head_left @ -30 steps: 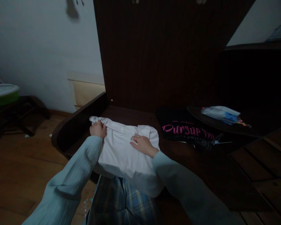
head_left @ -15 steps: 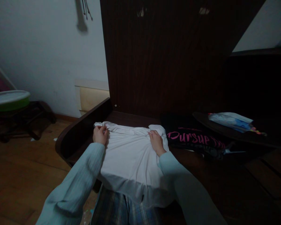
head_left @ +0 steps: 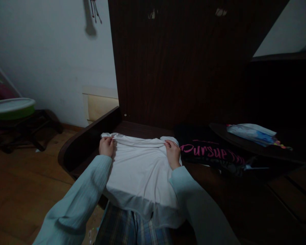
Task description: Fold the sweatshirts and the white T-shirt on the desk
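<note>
A white garment (head_left: 140, 173) lies spread on a dark wooden surface (head_left: 142, 130), its near edge hanging over my lap. My left hand (head_left: 106, 146) is closed, pinching the garment's far left corner. My right hand (head_left: 172, 153) is closed too, pinching the far right corner. Between the two hands the far edge is pulled fairly straight. Both arms wear pale blue-grey sleeves.
A folded black garment with pink lettering (head_left: 209, 151) lies just right of the white one. Behind it a plastic packet (head_left: 252, 133) rests on a dark round tray (head_left: 232, 136). A tall dark panel (head_left: 183, 61) rises behind. A green-rimmed basin (head_left: 11, 107) sits on a stand at left.
My right hand moved from the middle of the garment out to its far right corner and gripped it. The bunched far edge has been drawn taut between both hands.
</note>
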Demonstrator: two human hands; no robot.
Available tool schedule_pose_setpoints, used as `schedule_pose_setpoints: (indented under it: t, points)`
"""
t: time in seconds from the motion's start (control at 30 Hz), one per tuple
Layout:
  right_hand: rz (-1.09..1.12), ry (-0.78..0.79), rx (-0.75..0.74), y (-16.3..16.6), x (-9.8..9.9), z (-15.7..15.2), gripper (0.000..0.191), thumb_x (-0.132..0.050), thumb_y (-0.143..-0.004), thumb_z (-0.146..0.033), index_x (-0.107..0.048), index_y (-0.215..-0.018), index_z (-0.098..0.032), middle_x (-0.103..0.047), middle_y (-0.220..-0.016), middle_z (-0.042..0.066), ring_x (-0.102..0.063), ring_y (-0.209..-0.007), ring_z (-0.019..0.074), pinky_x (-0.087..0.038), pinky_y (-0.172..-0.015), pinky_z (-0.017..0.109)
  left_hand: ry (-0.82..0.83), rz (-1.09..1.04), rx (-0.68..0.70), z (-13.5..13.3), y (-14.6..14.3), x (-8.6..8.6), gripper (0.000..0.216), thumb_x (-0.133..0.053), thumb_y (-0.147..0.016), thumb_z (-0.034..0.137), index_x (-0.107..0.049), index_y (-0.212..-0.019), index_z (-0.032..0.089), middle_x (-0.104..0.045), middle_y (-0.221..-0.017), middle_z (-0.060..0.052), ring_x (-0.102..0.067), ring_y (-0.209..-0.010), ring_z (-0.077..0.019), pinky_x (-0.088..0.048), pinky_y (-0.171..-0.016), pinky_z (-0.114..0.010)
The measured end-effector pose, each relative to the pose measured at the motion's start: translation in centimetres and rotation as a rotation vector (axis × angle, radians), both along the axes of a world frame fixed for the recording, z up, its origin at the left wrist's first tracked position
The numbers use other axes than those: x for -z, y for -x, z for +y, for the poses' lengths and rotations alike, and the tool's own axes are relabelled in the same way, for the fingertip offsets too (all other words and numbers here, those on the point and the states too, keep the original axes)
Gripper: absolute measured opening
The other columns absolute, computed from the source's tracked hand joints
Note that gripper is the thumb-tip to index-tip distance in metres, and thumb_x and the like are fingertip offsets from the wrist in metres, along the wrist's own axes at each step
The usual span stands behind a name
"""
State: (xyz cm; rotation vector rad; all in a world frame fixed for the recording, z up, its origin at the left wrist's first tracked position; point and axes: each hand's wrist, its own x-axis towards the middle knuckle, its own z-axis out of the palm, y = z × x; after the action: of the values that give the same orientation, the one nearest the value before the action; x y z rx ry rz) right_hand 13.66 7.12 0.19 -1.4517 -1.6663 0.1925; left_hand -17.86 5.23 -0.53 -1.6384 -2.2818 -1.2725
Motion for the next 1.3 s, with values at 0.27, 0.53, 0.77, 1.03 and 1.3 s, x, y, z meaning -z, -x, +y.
schedule_pose_setpoints:
  t: [0.27, 0.53, 0.77, 1.03, 1.3]
  points:
    - [-0.042, 0.014, -0.094, 0.5, -0.1, 0.1, 0.032, -0.033, -0.084, -0.021, -0.063, -0.097, -0.017, -0.065, -0.101, 0.009, -0.058, -0.094, 0.0205, -0.041, -0.086, 0.034, 0.052, 0.178, 0.066, -0.6, -0.9, -0.8, 0.022, -0.050, -0.067, 0.019, -0.061, -0.086, 0.022, -0.052, -0.097, -0.008, -0.050, -0.098, -0.0225, -0.042, -0.085, -0.036]
    - [-0.089, -0.017, -0.092, 0.8, -0.2, -0.4, 0.036, -0.028, -0.084, -0.018, -0.059, -0.101, -0.014, -0.062, -0.102, 0.011, -0.054, -0.097, 0.0197, -0.039, -0.087, 0.034, 0.136, 0.320, 0.198, -0.8, -1.7, -1.0, 0.026, -0.044, -0.075, 0.027, -0.060, -0.095, 0.019, -0.060, -0.095, -0.008, -0.051, -0.098, -0.0245, -0.034, -0.089, -0.039]
    - [-0.209, -0.072, -0.058, 1.0, 0.4, -0.4, 0.031, -0.042, -0.083, -0.030, -0.059, -0.103, -0.015, -0.059, -0.100, 0.010, -0.049, -0.096, 0.0220, -0.037, -0.087, 0.034, 0.179, 0.295, 0.291, -0.3, -1.1, -0.8, 0.022, -0.053, -0.072, 0.039, -0.062, -0.080, 0.021, -0.063, -0.089, -0.006, -0.055, -0.090, -0.0237, -0.038, -0.083, -0.035]
    - [-0.280, 0.026, -0.085, 0.7, 0.9, -0.1, 0.024, -0.042, -0.082, -0.022, -0.064, -0.090, -0.015, -0.064, -0.090, 0.009, -0.054, -0.088, 0.0209, -0.040, -0.082, 0.030, 0.174, 0.289, 0.316, -0.1, -0.9, -0.3, 0.022, -0.047, -0.073, 0.032, -0.062, -0.080, 0.018, -0.063, -0.084, -0.008, -0.056, -0.086, -0.0233, -0.040, -0.081, -0.034]
    - [-0.153, 0.108, -0.081, 0.6, 0.8, -0.1, 0.028, -0.038, -0.085, -0.026, -0.063, -0.093, -0.017, -0.066, -0.090, 0.007, -0.059, -0.084, 0.0181, -0.042, -0.075, 0.027, 0.181, 0.285, 0.336, -0.1, -0.8, -0.2, 0.020, -0.046, -0.070, 0.025, -0.061, -0.082, 0.019, -0.063, -0.084, -0.006, -0.055, -0.086, -0.0223, -0.041, -0.081, -0.033]
